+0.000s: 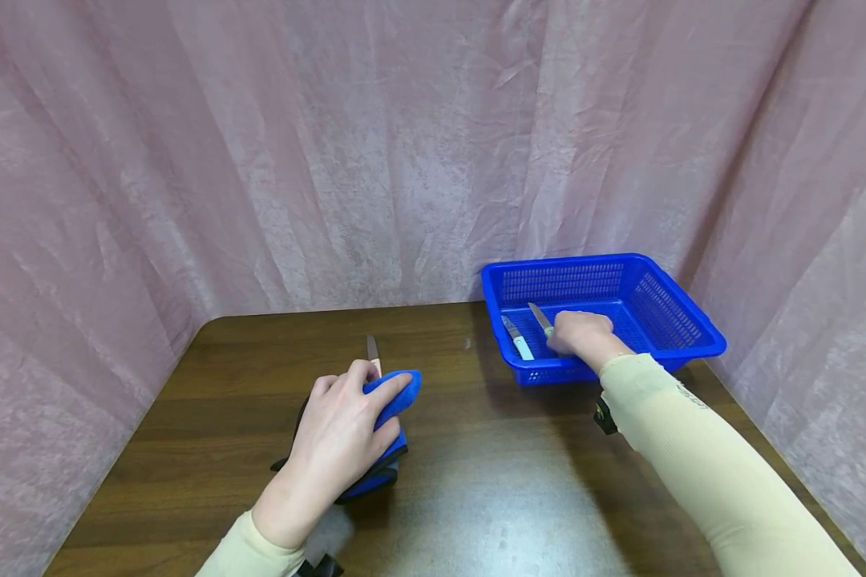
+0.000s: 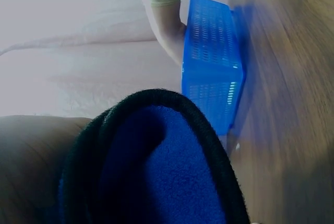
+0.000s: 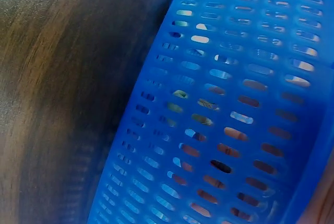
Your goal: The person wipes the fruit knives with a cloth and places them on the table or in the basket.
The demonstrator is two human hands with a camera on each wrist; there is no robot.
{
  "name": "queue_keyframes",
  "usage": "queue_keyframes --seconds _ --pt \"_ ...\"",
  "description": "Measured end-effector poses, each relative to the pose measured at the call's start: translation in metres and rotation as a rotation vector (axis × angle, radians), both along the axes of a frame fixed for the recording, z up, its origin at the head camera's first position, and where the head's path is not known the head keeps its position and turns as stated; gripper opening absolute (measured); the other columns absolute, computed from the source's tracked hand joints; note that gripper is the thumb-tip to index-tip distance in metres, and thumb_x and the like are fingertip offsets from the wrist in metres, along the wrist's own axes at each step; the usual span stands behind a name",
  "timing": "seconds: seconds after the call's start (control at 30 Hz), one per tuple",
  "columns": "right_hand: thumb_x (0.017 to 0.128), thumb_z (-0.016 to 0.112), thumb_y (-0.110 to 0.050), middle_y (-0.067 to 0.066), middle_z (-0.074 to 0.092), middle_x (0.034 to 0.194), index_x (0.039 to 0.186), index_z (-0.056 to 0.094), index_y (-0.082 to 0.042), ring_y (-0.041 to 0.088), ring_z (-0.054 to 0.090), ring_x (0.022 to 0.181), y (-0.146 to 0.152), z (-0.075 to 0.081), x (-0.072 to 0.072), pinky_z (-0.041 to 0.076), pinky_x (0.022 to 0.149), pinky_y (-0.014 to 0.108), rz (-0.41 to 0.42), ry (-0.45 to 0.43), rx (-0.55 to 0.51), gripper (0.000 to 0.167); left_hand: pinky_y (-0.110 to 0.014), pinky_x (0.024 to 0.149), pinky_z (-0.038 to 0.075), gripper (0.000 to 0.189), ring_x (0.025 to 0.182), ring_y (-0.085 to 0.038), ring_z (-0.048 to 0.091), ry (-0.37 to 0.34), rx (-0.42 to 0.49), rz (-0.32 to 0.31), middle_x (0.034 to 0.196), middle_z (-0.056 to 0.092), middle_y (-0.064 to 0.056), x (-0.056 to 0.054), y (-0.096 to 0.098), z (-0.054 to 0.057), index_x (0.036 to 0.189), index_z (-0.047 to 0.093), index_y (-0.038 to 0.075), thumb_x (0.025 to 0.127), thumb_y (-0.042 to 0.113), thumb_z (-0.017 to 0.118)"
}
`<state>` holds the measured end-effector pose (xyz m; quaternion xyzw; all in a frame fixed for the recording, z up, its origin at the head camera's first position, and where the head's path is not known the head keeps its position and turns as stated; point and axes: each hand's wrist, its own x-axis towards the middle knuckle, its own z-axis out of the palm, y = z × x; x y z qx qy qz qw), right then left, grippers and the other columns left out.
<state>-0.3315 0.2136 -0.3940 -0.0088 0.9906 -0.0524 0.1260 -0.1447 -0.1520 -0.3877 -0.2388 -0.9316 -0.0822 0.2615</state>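
My left hand (image 1: 339,425) grips a folded blue cloth (image 1: 402,401) with black edging, over the left middle of the table. Just beyond its fingertips a knife (image 1: 373,351) shows its blade and a bit of pale pink handle, blade pointing away. Whether the fingers touch that knife is hidden. Inside the blue basket (image 1: 696,320), my right hand (image 1: 583,332) holds a knife with a light green handle (image 1: 540,317), its blade toward the back left. A white-handled knife (image 1: 518,340) lies beside it along the basket's left side. The right wrist view shows mainly the perforated basket wall (image 3: 209,78).
The basket stands at the back right of the brown wooden table (image 1: 216,401), its raised wall between the right forearm and the knives. Pink curtains (image 1: 346,160) hang close behind the table and along both sides.
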Motion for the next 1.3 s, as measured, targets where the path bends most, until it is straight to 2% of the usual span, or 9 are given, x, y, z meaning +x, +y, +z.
queue_keyframes --seconds 0.3,0.6,0.77,0.97,1.3 --pt "0.095 0.063 -0.023 0.016 0.072 0.104 0.089 0.068 -0.010 0.035 0.066 0.097 0.0003 0.0000 -0.0005 0.053 0.096 0.064 0.021 -0.042 -0.003 0.015 -0.059 0.092 0.054 0.047 0.100 -0.029 0.072 -0.017 -0.007 0.020 0.115 0.069 -0.014 -0.0006 -0.0024 0.0005 0.134 0.081 0.025 0.087 0.018 0.081" --pt "0.097 0.065 -0.026 0.014 0.070 0.098 0.094 0.070 -0.008 0.034 0.065 0.094 -0.0008 0.0011 -0.0016 0.052 0.097 0.062 0.038 -0.088 -0.018 0.019 -0.059 0.093 0.054 0.049 0.098 -0.030 0.073 -0.015 0.005 0.024 0.116 0.068 -0.014 -0.0015 -0.0058 -0.0008 0.134 0.081 0.024 0.086 0.017 0.081" --pt "0.095 0.067 -0.025 0.012 0.070 0.094 0.092 0.071 -0.008 0.033 0.065 0.092 0.0004 -0.0006 -0.0031 0.053 0.096 0.060 0.039 -0.104 -0.025 0.017 -0.059 0.092 0.054 0.048 0.096 -0.029 0.072 -0.011 0.015 0.027 0.115 0.068 -0.014 -0.0017 -0.0067 -0.0004 0.134 0.081 0.024 0.086 0.017 0.081" --pt "0.093 0.066 -0.023 0.011 0.068 0.094 0.088 0.068 -0.011 0.032 0.064 0.092 0.0007 -0.0015 -0.0024 0.052 0.095 0.060 0.042 -0.110 -0.037 0.014 -0.060 0.091 0.054 0.048 0.094 -0.028 0.072 -0.010 0.015 0.028 0.113 0.068 -0.014 -0.0015 -0.0071 -0.0004 0.133 0.081 0.023 0.085 0.017 0.082" --pt "0.094 0.064 -0.025 0.011 0.068 0.092 0.087 0.070 -0.011 0.032 0.065 0.092 0.0005 -0.0030 -0.0005 0.052 0.095 0.060 0.053 -0.107 -0.036 0.017 -0.059 0.091 0.054 0.049 0.095 -0.028 0.072 -0.013 0.014 0.031 0.114 0.069 -0.014 -0.0010 -0.0069 -0.0016 0.134 0.081 0.024 0.086 0.017 0.082"
